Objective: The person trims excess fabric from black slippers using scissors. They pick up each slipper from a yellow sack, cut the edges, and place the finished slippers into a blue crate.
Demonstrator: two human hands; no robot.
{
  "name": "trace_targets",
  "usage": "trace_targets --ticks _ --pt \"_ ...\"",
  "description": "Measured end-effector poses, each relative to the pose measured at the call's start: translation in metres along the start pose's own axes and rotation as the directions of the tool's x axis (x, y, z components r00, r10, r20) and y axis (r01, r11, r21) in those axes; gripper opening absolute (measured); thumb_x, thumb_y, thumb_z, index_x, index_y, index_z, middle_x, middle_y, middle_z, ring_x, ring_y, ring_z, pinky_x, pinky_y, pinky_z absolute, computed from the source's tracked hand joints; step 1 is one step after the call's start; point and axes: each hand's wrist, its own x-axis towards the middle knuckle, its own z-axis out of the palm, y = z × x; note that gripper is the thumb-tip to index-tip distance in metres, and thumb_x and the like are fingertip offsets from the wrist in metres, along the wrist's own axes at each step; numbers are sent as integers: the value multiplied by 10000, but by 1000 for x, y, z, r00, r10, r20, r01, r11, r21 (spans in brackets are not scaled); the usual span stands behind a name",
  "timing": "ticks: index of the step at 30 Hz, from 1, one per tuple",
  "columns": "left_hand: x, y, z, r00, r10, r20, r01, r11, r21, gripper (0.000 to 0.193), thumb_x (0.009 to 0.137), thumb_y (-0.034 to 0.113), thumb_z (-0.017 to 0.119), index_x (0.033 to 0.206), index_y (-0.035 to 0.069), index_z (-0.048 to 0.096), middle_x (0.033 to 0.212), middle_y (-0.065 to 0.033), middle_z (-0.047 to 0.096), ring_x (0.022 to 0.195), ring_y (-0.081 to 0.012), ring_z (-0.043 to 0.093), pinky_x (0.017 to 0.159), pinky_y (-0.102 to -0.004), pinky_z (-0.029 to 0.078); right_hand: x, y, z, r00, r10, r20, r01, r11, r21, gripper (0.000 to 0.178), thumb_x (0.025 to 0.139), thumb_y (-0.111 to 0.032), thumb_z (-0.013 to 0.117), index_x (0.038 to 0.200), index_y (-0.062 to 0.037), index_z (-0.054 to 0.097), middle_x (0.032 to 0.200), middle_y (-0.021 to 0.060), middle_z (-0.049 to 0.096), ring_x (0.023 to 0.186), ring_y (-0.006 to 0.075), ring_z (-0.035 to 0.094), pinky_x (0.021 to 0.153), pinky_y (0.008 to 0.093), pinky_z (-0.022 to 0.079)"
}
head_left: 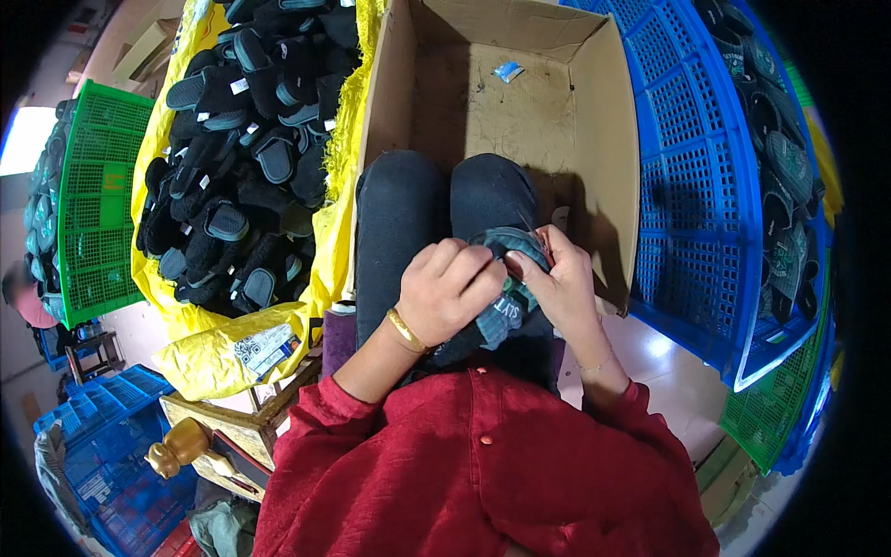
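Above my lap I hold a soft teal-green slipper [501, 320] with pale lettering on its upper. My left hand [447, 292] is closed on it from the left, its fingers curled and pinching the fabric near the opening. On the other side, my right hand [564, 283] presses its thumb against the slipper's edge. A thin pointed blade and a reddish handle poke out by the right fingers; they look like thread snips [545, 243], mostly hidden in that hand. The slipper's sole and far end cannot be seen.
An open cardboard box [613, 167] lies ahead of my knees, a small blue-white packet [508, 71] inside. Black slippers [223, 186] fill a yellow sack [223, 357] at left. Blue crates [696, 176] with slippers stand right, a green crate [107, 204] far left. A gold figurine [181, 447] sits on a wooden stand.
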Motion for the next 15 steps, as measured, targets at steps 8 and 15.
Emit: trace_targets --ticks 8,15 --pt "-28 5 -53 988 31 149 -27 999 -26 266 604 86 645 867 59 613 777 -69 555 652 -220 556 548 -311 455 -13 28 4 990 114 -78 -96 973 208 290 825 -243 654 789 18 533 612 2 454 593 62 389 535 233 371" --pt "-42 31 -37 840 -87 535 199 968 -155 337 778 97 502 1086 -16 579 1183 -172 519 1106 -300 507 974 -390 392 -13 22 -11 994 104 36 -108 988 111 386 920 -342 501 894 42 535 650 25 456 621 83 394 566 258 376"
